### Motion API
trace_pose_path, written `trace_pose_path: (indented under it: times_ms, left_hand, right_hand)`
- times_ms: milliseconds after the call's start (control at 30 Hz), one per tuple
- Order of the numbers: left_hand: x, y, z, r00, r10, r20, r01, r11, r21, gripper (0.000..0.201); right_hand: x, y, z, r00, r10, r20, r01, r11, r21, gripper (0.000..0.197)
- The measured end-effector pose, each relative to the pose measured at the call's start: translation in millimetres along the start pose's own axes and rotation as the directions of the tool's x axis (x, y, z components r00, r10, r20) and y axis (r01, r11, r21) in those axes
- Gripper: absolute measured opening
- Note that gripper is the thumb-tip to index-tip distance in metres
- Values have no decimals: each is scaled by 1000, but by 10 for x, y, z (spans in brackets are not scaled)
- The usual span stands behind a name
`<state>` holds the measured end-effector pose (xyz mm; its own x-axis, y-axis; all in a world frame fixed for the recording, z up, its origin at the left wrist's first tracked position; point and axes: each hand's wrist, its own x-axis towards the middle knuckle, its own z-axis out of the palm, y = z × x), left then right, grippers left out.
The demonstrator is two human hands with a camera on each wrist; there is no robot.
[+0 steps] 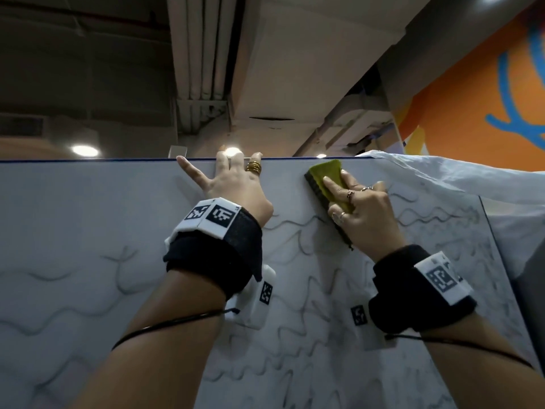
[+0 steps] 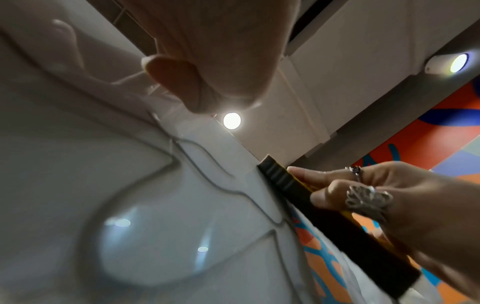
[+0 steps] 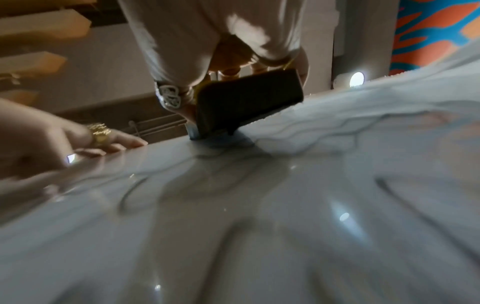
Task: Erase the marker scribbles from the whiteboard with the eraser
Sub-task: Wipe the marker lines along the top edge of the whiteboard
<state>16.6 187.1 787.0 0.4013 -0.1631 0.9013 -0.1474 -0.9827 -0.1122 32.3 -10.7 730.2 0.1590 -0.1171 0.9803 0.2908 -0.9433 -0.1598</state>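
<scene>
The whiteboard is braced at its top edge by the spread left hand; beside it, the yellow eraser is gripped by the right hand, its black felt seen only from the right wrist.

The left hand lies on the whiteboard at its top edge; right of it, the right hand presses the eraser on scribbles.

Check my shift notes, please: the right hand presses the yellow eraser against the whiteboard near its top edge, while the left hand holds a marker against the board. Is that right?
Not quite. The left hand holds no marker: it is open, fingers spread on the whiteboard with fingertips at its top edge, as the head view shows. The rest stands: the right hand presses the yellow eraser against the board near its top edge.
</scene>
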Motion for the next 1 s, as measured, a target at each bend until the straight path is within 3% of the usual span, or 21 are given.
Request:
trace_pose_path:
  times_ms: [67,167,433,633,800,1000]
  left_hand:
    - [-3,-14,-14,1000,19,7,-18,1000,-3,72]
    - [-16,-5,-47,999,35,27,-34,999,-21,73]
    - [-45,12,-51,998,34,46,-29,993,-111,73]
    - [-49,80,-35,998,10,55,-1,989,-150,73]
    - [28,302,-19,988,137,74,-126,982,-140,68]
    - [159,688,34,969,221,111,-204,968,-149,69]
  right_hand:
    - [-230,-60,28,999,-38,-24,38,999,19,53]
    - [-503,23,6,1000,16,-5,-15,999,40,55]
    - [-3,161,-109,985,169,19,-170,984,57,48]
    - [-408,249,-92,987,156,34,-157,986,51,47]
    - [-259,564,-206,976,218,21,-218,976,-24,49]
    - [-149,597,-236,986,140,87,-131,987,-97,55]
